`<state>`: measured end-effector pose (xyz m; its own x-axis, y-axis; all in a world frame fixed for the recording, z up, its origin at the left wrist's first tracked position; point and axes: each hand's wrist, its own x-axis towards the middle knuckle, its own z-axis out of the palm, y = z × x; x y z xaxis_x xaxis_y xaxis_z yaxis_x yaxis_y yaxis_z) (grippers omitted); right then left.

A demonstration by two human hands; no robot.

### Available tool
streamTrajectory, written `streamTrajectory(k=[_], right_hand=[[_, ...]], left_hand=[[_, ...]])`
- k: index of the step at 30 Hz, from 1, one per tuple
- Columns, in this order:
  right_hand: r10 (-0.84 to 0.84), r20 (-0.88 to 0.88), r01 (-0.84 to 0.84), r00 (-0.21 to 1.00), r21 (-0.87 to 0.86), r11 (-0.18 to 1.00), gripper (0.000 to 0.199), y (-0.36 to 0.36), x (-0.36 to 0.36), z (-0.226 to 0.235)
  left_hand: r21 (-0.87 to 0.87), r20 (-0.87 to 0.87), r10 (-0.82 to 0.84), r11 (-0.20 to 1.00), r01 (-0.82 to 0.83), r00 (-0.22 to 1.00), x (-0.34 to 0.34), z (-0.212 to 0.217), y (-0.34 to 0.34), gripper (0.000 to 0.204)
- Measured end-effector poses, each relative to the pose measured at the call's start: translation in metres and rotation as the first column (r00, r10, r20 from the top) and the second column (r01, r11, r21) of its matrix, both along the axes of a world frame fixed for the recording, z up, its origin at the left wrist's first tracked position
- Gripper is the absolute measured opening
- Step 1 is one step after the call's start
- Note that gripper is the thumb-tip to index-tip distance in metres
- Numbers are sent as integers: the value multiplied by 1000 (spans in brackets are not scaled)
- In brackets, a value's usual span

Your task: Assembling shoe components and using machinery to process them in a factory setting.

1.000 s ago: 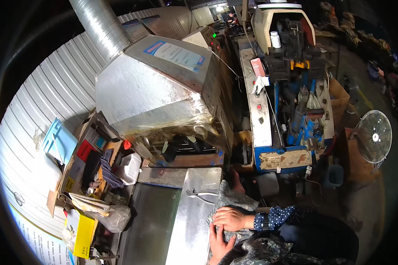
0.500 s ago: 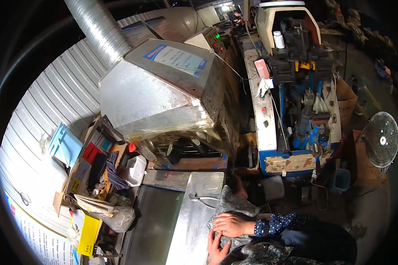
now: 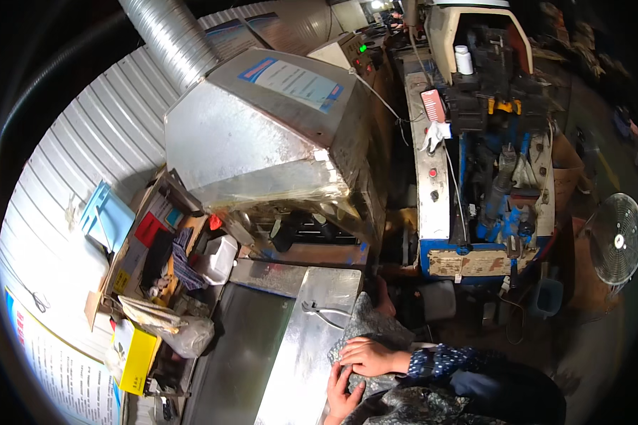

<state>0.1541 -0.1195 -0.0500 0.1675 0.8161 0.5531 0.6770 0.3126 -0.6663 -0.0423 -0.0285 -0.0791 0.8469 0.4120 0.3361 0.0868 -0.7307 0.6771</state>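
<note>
My right hand rests palm down on a grey patterned cloth, its fingers stretched out. Just below it, my left hand lies by the edge of the same cloth, fingers apart. The two hands are close together, and neither shows anything gripped. On the bare metal ledge beside the cloth lie pliers, their handles pointing toward the cloth and apart from both hands.
A dark conveyor belt runs left of the ledge into a metal-hooded machine. Left stand a cluttered shelf and a yellow box. A blue machine and a round fan stand at the right.
The view has turned slightly, so the machines sit a little farther right in it. Both hands stay on the cloth, and the pliers lie where they were.
</note>
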Motion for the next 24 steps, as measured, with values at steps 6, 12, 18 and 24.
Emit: streamTrajectory(k=[6, 12, 18, 24], right_hand=[[590, -808, -898, -7, 265, 352, 45, -93, 33, 27], [571, -800, -827, 184, 187, 529, 28, -159, 36, 23], [502, -837, -709, 216, 219, 670, 20, -163, 27, 58], [578, -751, -684, 319, 239, 689, 22, -137, 35, 95]], left_hand=[[-104, -48, 44, 993, -49, 998, 0, 8, 4, 51], [-90, -59, 30, 995, -35, 998, 6, 12, 6, 51], [-127, -57, 34, 991, -41, 998, 2, 14, 4, 51], [-120, -57, 41, 992, -47, 998, 0, 16, 3, 51]])
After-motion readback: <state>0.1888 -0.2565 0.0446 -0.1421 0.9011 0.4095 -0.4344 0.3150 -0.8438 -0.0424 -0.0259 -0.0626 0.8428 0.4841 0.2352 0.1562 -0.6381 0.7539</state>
